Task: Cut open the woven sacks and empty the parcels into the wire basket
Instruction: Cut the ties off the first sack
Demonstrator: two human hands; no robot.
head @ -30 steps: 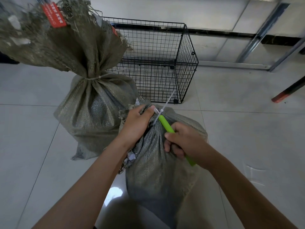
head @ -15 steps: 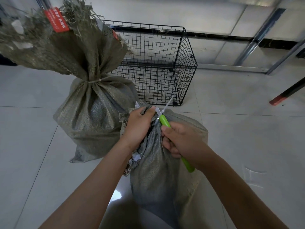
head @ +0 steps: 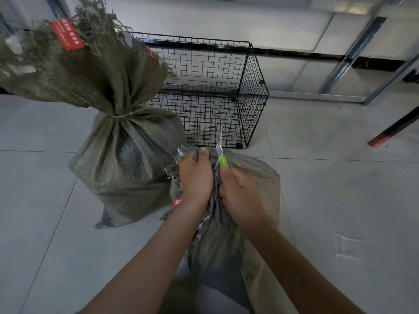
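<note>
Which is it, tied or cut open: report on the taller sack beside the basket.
Tied shut. String cinches the neck of the taller sack; its frayed top flares above, no cut shows.

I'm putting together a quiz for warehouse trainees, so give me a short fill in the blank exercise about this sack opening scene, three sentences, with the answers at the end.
1. The left hand grips the gathered neck of the near sack, while the right hand holds a cutter with a ____ handle.
2. The far sack, tied with string, carries a ____ label near its frayed top.
3. The wire basket beyond the sacks is ____ in colour.

Missing words: green; red; black.
</note>
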